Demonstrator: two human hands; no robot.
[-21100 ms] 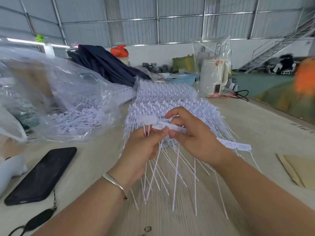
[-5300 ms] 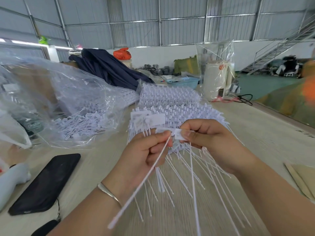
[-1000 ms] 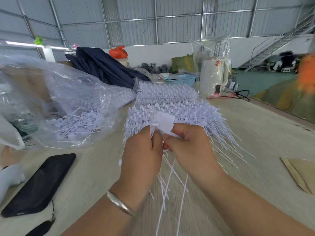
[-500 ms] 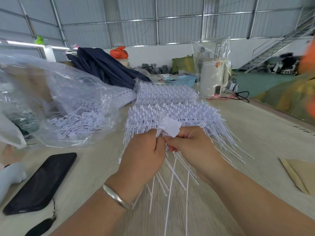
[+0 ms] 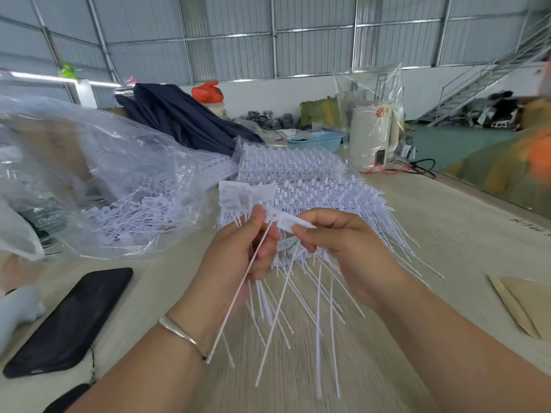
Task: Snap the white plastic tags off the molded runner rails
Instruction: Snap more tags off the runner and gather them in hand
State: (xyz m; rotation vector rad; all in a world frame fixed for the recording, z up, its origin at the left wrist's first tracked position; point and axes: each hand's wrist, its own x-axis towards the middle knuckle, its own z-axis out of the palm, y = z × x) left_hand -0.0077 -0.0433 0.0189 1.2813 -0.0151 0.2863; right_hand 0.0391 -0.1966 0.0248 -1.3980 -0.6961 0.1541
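White plastic tags — shown here as one flat tag head pinched between the two hands above the table, just in front of the stacked runner rails. The left hand has its fingers curled round a bundle of thin tails and holds several flat tag heads fanned above its thumb; one long tail runs down across its palm toward the wrist. The right hand pinches the other end of the same tag head between thumb and fingertips. Whether this tag is already free of its rail cannot be told, since the joint is hidden behind the fingers. Likely faults from here: a pull along the tail rather than a bend at the joint could stretch or tear the thin tail instead of parting it cleanly; the loose tails hanging below the hands may catch on those spilling from the rails and drag neighbouring pieces out of the stack; and the crowded left-hand bundle may slip as more tags are added, scattering them over the table — toward the phone or away from the clear bag of loose tags at left.
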